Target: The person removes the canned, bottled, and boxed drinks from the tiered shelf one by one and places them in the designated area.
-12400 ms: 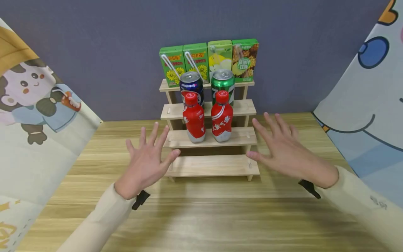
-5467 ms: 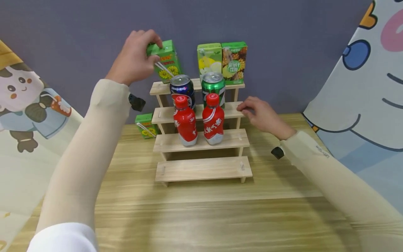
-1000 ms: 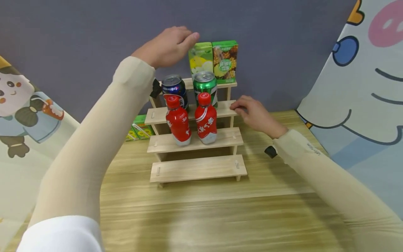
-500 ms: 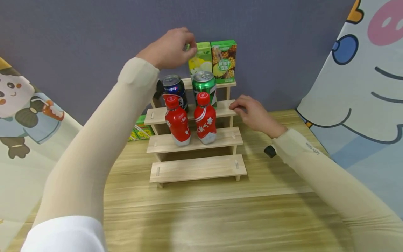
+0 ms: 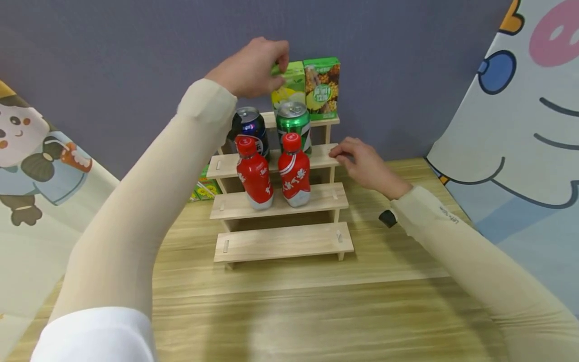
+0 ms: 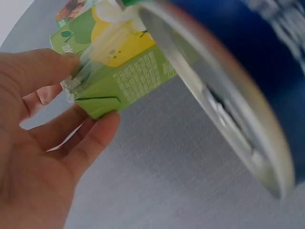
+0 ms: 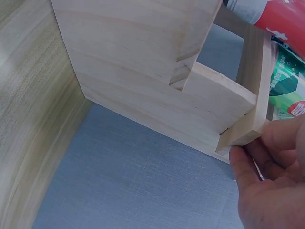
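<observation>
The light-green carton (image 5: 296, 89) is upright at the top of the wooden rack (image 5: 282, 242), long axis vertical, pear-printed front toward the wearer. The left hand (image 5: 254, 68) grips its upper end with thumb and curled fingers; the right hand (image 5: 364, 165) pinches the rack's right edge, one tier lower.

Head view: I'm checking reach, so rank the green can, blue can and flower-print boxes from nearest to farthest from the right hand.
1. Green can: left of the right hand.
2. Blue can: left of the green can.
3. Flower-print boxes: left of the shelf, partly hidden by the left sleeve.
</observation>
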{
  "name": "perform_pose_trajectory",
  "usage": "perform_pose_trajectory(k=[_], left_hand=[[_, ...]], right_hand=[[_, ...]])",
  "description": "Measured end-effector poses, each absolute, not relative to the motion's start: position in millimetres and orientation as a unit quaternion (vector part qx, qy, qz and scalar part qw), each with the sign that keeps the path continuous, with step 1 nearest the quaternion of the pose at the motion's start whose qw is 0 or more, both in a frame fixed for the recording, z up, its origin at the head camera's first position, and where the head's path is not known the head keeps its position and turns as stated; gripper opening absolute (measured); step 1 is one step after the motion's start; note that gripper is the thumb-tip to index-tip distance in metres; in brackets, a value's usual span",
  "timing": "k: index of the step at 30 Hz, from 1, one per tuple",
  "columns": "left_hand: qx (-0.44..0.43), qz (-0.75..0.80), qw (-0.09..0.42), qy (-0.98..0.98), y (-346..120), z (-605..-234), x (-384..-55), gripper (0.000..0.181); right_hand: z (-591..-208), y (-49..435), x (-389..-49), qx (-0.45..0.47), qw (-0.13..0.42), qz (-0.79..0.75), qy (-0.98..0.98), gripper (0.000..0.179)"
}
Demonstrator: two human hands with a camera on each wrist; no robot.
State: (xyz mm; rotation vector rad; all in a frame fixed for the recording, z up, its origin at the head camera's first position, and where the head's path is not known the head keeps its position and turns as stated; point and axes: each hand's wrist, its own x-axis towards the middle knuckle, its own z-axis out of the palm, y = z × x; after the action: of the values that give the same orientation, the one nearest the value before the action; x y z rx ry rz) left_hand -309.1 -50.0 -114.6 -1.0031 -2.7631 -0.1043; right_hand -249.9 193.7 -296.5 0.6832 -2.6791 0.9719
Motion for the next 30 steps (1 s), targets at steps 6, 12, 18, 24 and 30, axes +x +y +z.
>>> perform_pose_trajectory(k=[6, 12, 18, 24, 30], left_hand=[[-0.322, -0.048, 0.125, -0.937, -63.3, -114.0, -306.9, 0.027], [-0.281, -0.092, 0.182, -0.938, -106.8, -103.9, -292.1, 0.027], [-0.222, -0.127, 0.240, -0.936, -161.2, -92.1, -271.0, 0.032], [-0.183, -0.140, 0.293, -0.928, -215.6, -94.5, -252.8, 0.033], [-0.180, -0.134, 0.265, -0.938, -253.8, -109.1, -241.1, 0.026]], right_hand=[[-296.7, 187.9, -249.7, 0.238, 0.108, 0.334, -0.906, 0.018], [-296.2, 180.8, -249.8, 0.248, 0.105, 0.332, -0.904, 0.019], [-296.0, 179.0, -251.6, 0.254, 0.104, 0.333, -0.902, 0.019], [-296.2, 182.7, -251.5, 0.253, 0.099, 0.333, -0.903, 0.019], [-295.6, 189.8, -249.4, 0.242, 0.108, 0.334, -0.905, 0.019]])
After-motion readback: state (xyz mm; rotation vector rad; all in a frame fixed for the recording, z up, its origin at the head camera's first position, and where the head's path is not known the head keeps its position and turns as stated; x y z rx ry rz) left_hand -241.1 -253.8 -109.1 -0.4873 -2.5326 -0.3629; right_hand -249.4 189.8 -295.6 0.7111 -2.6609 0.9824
